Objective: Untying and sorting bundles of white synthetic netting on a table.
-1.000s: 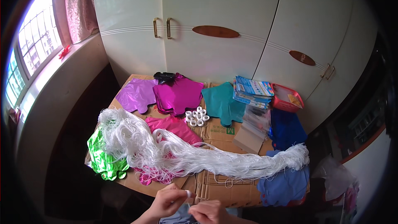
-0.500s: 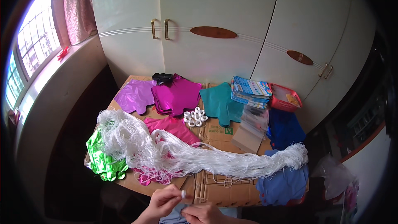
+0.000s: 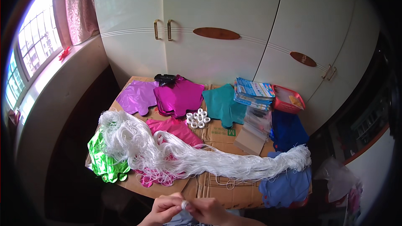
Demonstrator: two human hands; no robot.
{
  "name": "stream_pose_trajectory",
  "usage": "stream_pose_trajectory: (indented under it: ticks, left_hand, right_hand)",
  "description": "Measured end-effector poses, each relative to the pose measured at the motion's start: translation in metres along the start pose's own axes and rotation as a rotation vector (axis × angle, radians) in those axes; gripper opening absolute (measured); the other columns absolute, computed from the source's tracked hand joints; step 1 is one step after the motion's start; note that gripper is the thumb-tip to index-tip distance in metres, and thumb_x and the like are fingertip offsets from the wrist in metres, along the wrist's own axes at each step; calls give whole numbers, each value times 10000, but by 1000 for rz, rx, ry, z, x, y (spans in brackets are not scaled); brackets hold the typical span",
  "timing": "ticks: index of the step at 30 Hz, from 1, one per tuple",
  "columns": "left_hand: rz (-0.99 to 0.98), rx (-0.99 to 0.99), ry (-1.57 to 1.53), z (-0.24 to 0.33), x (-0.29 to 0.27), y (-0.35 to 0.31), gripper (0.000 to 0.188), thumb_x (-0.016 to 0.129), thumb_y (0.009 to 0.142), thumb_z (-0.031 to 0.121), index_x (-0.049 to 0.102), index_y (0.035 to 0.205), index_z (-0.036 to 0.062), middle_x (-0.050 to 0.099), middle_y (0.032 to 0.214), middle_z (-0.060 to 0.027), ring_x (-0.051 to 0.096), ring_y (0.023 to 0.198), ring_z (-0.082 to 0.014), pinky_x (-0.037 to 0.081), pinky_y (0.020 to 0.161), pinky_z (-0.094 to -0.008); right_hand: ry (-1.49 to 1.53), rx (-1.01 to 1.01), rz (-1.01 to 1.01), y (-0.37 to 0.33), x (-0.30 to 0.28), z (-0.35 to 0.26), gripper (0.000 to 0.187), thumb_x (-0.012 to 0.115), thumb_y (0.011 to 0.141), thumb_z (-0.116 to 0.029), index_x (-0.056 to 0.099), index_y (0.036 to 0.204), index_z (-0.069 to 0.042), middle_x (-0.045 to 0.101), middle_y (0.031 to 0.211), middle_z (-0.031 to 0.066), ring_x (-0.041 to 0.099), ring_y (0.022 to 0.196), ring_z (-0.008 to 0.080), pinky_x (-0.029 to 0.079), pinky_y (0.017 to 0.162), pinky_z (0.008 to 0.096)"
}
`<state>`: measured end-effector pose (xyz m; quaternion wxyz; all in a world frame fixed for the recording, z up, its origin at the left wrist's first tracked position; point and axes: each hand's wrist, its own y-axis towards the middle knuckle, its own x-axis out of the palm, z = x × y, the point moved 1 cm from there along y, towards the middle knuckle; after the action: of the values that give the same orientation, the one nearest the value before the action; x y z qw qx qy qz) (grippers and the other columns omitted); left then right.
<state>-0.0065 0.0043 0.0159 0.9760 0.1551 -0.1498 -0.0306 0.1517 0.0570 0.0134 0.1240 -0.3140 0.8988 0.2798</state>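
Observation:
At the front edge of the table my two hands are close together. Between the fingertips of my left hand (image 3: 165,208) sits a small white coil of string (image 3: 184,204), pinched at its side. My right hand (image 3: 210,210) has its fingers closed against the coil's other side; whether it grips the coil or a strand of its string is too small to tell. Beyond them a long hank of loose white string (image 3: 217,164) stretches across the table. Several similar small white coils (image 3: 197,118) are grouped near the table's middle.
Under the string is a cardboard-covered table (image 3: 224,194). Foil balloons lie around it: purple (image 3: 136,97), magenta (image 3: 179,95), teal (image 3: 226,104), green (image 3: 104,159) and blue (image 3: 287,188). Packets (image 3: 253,92) are stacked beside a red basket (image 3: 288,99). White cupboards (image 3: 217,0) stand behind.
My right hand has come up and in to meet my left at the white coil. The left hand has shifted slightly down. Things on the table stay put.

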Motion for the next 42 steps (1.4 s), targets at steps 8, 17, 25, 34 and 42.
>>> stream_pose_trajectory:
  ticks: [8,17,25,34,42]
  left_hand:
    - [-46,-93,-124,4,0,-1,108,556,826,-5,648,860,-51,643,775,-144,545,670,-176,418,601,-288]
    - [-119,47,537,4,-5,9,80,559,768,-54,620,806,-19,588,728,-98,521,623,-179,400,567,-274]
    - [-24,30,629,8,8,13,98,585,754,-32,640,832,-10,585,668,-79,529,603,-162,404,539,-263]
    - [-63,-46,775,4,3,10,107,555,777,-23,650,825,-38,624,708,-98,525,613,-167,412,560,-281]
    - [-124,49,556,1,-3,9,119,563,771,-19,653,846,-34,601,691,-100,509,581,-164,390,532,-271]
  right_hand:
    - [40,28,-39,-8,3,10,33,591,810,-76,593,836,-56,578,627,91,599,553,243,459,490,333]
    - [44,40,-138,-5,4,5,46,570,818,-51,595,857,-44,586,642,91,606,565,231,465,502,314]
    - [-17,-64,-84,-8,-6,1,43,577,813,-56,599,850,-55,593,657,83,600,558,231,471,508,308]
    - [106,-19,-42,-10,-16,-5,40,580,809,-66,586,848,-64,584,661,83,598,569,240,453,487,335]
    - [105,-6,16,-6,-21,-8,34,588,807,-65,584,833,-43,601,686,85,606,586,247,465,510,338]
